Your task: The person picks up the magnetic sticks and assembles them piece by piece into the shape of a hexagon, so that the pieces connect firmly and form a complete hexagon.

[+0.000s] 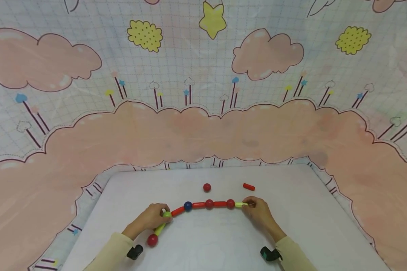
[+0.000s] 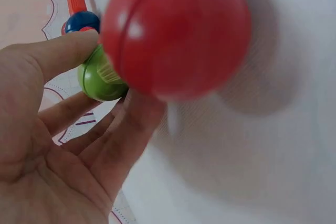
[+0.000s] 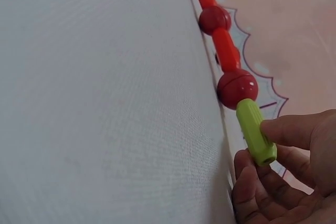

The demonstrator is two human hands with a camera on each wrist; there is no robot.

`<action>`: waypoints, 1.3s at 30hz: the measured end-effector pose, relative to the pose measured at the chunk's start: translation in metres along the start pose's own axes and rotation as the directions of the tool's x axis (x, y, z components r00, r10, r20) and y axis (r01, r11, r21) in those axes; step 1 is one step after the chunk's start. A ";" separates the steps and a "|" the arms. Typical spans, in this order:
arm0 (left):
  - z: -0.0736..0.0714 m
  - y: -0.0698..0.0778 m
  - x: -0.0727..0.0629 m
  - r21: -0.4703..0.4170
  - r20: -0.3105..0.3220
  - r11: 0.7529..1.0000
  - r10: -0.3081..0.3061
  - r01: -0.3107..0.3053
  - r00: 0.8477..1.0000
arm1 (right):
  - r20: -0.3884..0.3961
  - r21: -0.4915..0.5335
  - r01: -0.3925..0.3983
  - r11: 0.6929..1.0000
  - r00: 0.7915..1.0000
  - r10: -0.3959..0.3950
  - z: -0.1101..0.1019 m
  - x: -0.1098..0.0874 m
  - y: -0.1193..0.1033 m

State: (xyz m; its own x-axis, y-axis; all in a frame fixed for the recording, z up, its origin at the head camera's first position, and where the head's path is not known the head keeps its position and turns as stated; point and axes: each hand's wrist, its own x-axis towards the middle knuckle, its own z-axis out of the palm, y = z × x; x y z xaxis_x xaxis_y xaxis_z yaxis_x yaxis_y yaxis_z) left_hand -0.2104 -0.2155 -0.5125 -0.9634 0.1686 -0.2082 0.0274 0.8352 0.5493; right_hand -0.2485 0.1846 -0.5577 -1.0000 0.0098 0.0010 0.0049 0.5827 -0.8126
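Observation:
A curved chain of balls and rods lies across the white table, with a blue ball (image 1: 188, 206), red balls and red rods (image 1: 198, 205) along its middle. My left hand (image 1: 155, 216) pinches the green ball (image 2: 97, 74) near the chain's left end. From that ball a yellow-green rod (image 1: 160, 229) leads down to a red ball (image 1: 152, 240), which looms large in the left wrist view. At the other end my right hand (image 1: 259, 213) pinches a yellow-green rod (image 3: 254, 132) between thumb and fingers. This rod's inner end meets a red ball (image 3: 238, 88); its outer end is free.
A loose red ball (image 1: 207, 187) and a loose red rod (image 1: 249, 187) lie beyond the chain, toward the back of the white table (image 1: 203, 244). Behind the table hangs a patterned cloth (image 1: 203, 131) with clouds and stars.

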 end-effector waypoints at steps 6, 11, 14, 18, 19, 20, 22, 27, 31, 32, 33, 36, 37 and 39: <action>0.000 0.004 0.005 0.029 0.008 1.000 0.001 -0.001 1.000 | 0.002 0.009 -0.005 1.000 1.000 0.005 -0.001 0.001 0.001; 0.000 0.009 0.018 0.110 0.021 0.991 0.069 -0.071 0.997 | 0.014 0.026 0.004 1.000 1.000 -0.004 0.000 0.003 -0.001; 0.003 0.010 0.023 0.087 0.036 0.993 0.080 -0.083 0.996 | 0.020 0.026 0.007 1.000 1.000 -0.007 0.003 0.005 -0.003; 0.008 0.010 0.026 0.056 0.012 0.996 0.064 -0.064 0.998 | 0.030 0.022 0.007 1.000 1.000 -0.008 0.007 0.006 -0.007; 0.009 0.010 0.026 0.051 0.003 0.997 0.061 -0.061 0.998 | 0.031 0.021 0.007 1.000 0.999 -0.007 0.007 0.007 -0.009; 0.010 0.010 0.026 0.041 -0.007 0.998 0.058 -0.058 0.998 | 0.033 0.025 0.005 1.000 0.999 -0.006 0.008 0.007 -0.010; 0.011 0.012 0.025 0.024 -0.028 0.998 0.056 -0.055 0.998 | 0.036 0.029 0.011 1.000 0.999 -0.012 0.009 0.008 -0.012; 0.017 0.015 0.022 0.002 -0.070 1.000 0.021 -0.021 0.997 | 0.043 0.031 0.032 0.999 0.999 -0.033 0.015 0.011 -0.016; 0.021 0.015 0.020 0.010 -0.076 1.000 0.005 -0.004 0.997 | 0.048 0.028 0.013 1.000 0.999 -0.015 0.017 0.013 -0.018; 0.020 0.016 0.019 0.015 -0.078 1.000 0.002 -0.001 0.997 | 0.050 0.031 0.003 1.000 0.999 -0.005 0.018 0.013 -0.019; 0.019 0.017 0.020 0.021 -0.080 1.000 -0.003 0.005 0.997 | 0.050 0.027 0.000 1.000 0.999 -0.002 0.018 0.013 -0.019; 0.013 0.019 0.024 0.051 -0.101 0.999 0.008 -0.002 0.995 | 0.050 0.031 0.000 1.000 0.999 -0.002 0.019 0.013 -0.020; 0.011 0.019 0.027 0.068 -0.102 0.997 0.029 -0.022 0.994 | 0.048 0.031 0.005 0.999 0.999 -0.006 0.019 0.013 -0.019; 0.009 0.020 0.035 0.101 -0.084 0.992 0.082 -0.073 0.993 | 0.048 0.035 0.009 0.999 0.999 -0.010 0.021 0.013 -0.019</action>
State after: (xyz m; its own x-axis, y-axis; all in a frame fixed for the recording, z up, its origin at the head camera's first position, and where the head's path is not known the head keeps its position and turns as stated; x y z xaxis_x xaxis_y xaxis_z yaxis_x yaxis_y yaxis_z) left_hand -0.2406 -0.1878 -0.5161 -0.9769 0.1920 -0.0943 0.1247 0.8694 0.4782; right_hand -0.2616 0.1566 -0.5544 -0.9992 -0.0351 -0.0184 -0.0041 0.5543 -0.8323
